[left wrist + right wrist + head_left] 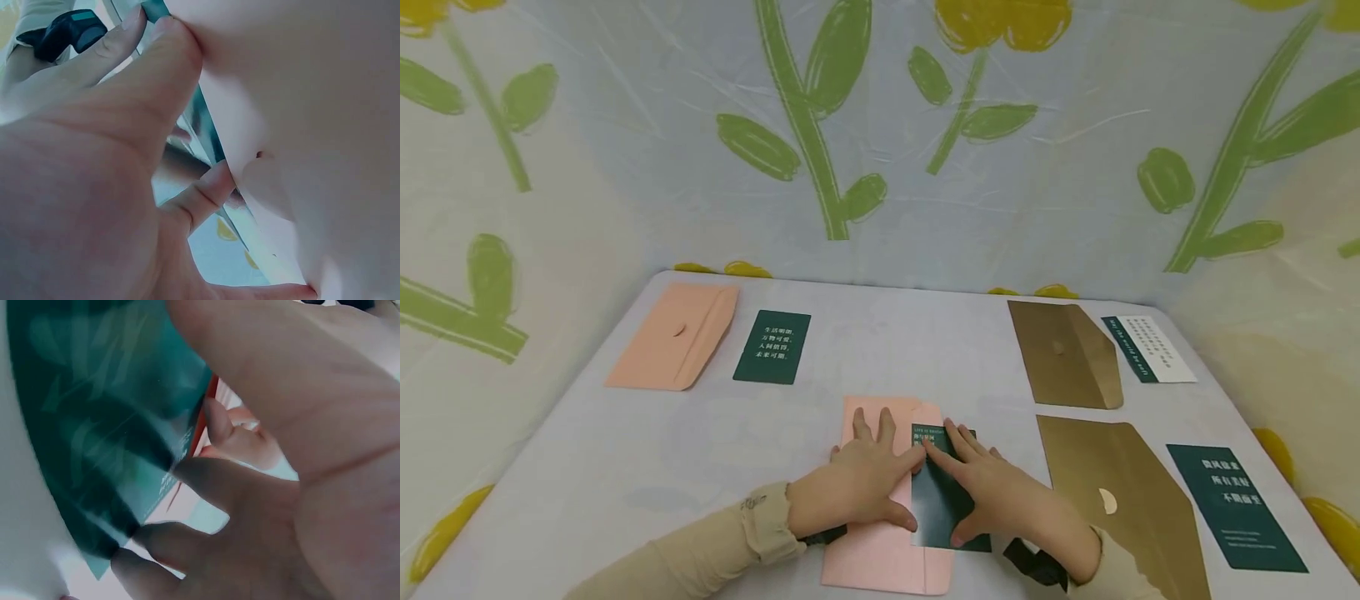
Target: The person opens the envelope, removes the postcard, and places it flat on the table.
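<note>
A pink envelope (880,560) lies near the front of the table, its flap unfolded to the right. My left hand (859,482) rests on it with fingers spread, thumb and index finger near the opening edge. A dark green card (938,504) with white print lies across the flap, its left edge along the envelope's opening; whether any of it is inside I cannot tell. On the card's right part, my right hand (996,490) is spread, thumb low and fingers high. In the right wrist view, fingertips touch the green card (94,444) along its edge.
Back left, another pink envelope (666,333) lies beside a green card (772,346). To the right are two brown envelopes, one behind (1060,358) and one nearer (1127,483). Beside them lie a white-and-green card (1153,350) and a green card (1236,508).
</note>
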Motion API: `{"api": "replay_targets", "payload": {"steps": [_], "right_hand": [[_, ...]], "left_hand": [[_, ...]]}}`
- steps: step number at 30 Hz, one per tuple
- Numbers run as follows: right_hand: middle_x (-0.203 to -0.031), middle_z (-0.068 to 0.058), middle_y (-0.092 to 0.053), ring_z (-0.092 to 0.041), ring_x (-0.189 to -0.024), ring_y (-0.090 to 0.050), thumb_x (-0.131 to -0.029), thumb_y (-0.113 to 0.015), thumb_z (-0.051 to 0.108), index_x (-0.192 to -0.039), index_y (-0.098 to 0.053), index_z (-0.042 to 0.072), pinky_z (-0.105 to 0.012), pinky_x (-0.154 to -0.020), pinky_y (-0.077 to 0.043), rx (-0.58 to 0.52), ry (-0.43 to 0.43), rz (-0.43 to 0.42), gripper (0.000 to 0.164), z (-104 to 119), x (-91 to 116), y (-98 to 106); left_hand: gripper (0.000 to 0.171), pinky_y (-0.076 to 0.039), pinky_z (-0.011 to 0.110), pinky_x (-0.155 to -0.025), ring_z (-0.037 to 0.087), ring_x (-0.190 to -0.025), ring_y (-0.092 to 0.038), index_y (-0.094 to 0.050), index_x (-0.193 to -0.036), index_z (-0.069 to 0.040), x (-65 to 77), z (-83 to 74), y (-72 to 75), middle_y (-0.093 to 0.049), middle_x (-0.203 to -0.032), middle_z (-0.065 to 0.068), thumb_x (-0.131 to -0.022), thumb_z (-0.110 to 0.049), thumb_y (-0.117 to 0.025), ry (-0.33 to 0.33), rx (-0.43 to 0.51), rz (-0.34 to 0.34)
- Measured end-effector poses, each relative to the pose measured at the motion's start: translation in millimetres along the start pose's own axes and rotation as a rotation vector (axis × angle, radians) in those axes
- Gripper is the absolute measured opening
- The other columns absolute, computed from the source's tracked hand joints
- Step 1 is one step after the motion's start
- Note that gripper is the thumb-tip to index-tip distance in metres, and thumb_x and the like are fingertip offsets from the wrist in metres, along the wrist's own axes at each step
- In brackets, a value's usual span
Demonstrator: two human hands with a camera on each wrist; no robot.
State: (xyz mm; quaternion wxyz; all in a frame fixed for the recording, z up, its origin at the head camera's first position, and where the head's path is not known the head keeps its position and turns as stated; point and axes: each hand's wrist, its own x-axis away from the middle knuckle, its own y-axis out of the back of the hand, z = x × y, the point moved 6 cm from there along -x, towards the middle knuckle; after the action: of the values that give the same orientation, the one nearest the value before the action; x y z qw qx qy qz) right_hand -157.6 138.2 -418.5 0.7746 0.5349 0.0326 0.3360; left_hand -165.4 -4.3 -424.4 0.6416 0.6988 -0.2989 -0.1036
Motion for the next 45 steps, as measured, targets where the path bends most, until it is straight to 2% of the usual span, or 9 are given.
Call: {"api": "replay_targets", "payload": {"steps": [3, 10, 13, 24, 30, 37, 42, 45], "right_hand": [[-0.162, -0.024, -0.011, -0.046, -0.147, -0.015, -0.063, -0.093, 0.034, -0.154, -0.037, 0.014, -0.072, -0.102, -0.028, -0.005, -0.013, 0.014, 0.109, -2, -1, -2], [-0.161, -0.026, -0.015, -0.048, -0.146, -0.015, -0.060, -0.096, 0.025, -0.152, -0.042, 0.012, -0.072, -0.103, -0.027, 0.006, -0.098, 0.011, 0.107, -8, 0, 1], [-0.161, -0.027, -0.015, -0.048, -0.146, -0.015, -0.060, -0.096, 0.022, -0.151, -0.043, 0.011, -0.071, -0.104, -0.026, 0.005, -0.118, 0.020, 0.106, -11, 1, 3], [-0.162, -0.026, -0.009, -0.049, -0.147, -0.008, -0.066, -0.093, 0.036, -0.154, -0.035, 0.008, -0.070, -0.105, -0.026, -0.037, -0.076, 0.035, 0.109, -8, 2, 3], [-0.162, -0.026, -0.010, -0.050, -0.146, -0.008, -0.063, -0.094, 0.032, -0.153, -0.037, 0.007, -0.074, -0.103, -0.024, -0.042, -0.059, 0.025, 0.109, -15, 6, -1], [-0.163, -0.024, -0.010, -0.049, -0.147, -0.008, -0.062, -0.095, 0.029, -0.152, -0.039, 0.008, -0.074, -0.104, -0.021, -0.067, -0.089, 0.020, 0.108, -29, 16, 0], [-0.163, -0.024, -0.010, -0.050, -0.146, -0.009, -0.062, -0.095, 0.029, -0.151, -0.040, 0.008, -0.072, -0.102, -0.029, -0.052, -0.105, 0.031, 0.107, -36, 21, 1], [-0.163, -0.023, -0.009, -0.050, -0.146, -0.009, -0.062, -0.095, 0.029, -0.152, -0.040, 0.010, -0.071, -0.100, -0.033, -0.048, -0.124, 0.039, 0.107, -40, 24, 2]], "left_hand": [[0.071, -0.055, 0.060, -0.066, 0.062, -0.135, -0.026, -0.052, -0.127, -0.035, 0.3, -0.5, 0.7, -0.025, -0.154, 0.028, -0.070, -0.073, -0.072, -0.002, 0.010, -0.001], [0.060, -0.056, 0.058, -0.063, 0.063, -0.133, -0.028, -0.048, -0.108, -0.031, 0.2, -1.2, 0.7, -0.027, -0.153, 0.029, -0.071, -0.072, -0.072, -0.016, -0.004, -0.017], [0.060, -0.055, 0.059, -0.063, 0.064, -0.133, -0.028, -0.047, -0.106, -0.030, -0.4, -0.8, 0.6, -0.027, -0.152, 0.029, -0.070, -0.071, -0.073, -0.016, 0.011, -0.022], [0.061, -0.055, 0.060, -0.064, 0.064, -0.132, -0.028, -0.048, -0.107, -0.031, -0.6, 2.0, -1.7, -0.028, -0.152, 0.029, -0.069, -0.072, -0.072, -0.002, -0.004, -0.027], [0.062, -0.055, 0.059, -0.063, 0.064, -0.133, -0.028, -0.050, -0.110, -0.031, -0.7, 1.5, -2.5, -0.028, -0.152, 0.029, -0.070, -0.073, -0.071, -0.004, -0.011, -0.020], [0.061, -0.055, 0.060, -0.064, 0.064, -0.132, -0.029, -0.048, -0.107, -0.030, -0.7, 0.1, -2.1, -0.029, -0.151, 0.029, -0.070, -0.071, -0.073, -0.011, 0.006, -0.028], [0.061, -0.056, 0.058, -0.063, 0.063, -0.132, -0.029, -0.047, -0.107, -0.029, -0.4, -0.6, -2.2, -0.029, -0.151, 0.029, -0.070, -0.071, -0.073, -0.012, -0.008, -0.030], [0.067, -0.056, 0.056, -0.061, 0.063, -0.132, -0.030, -0.048, -0.116, -0.029, -0.1, -1.8, -1.7, -0.030, -0.151, 0.029, -0.070, -0.072, -0.071, -0.013, -0.034, -0.032]]}}
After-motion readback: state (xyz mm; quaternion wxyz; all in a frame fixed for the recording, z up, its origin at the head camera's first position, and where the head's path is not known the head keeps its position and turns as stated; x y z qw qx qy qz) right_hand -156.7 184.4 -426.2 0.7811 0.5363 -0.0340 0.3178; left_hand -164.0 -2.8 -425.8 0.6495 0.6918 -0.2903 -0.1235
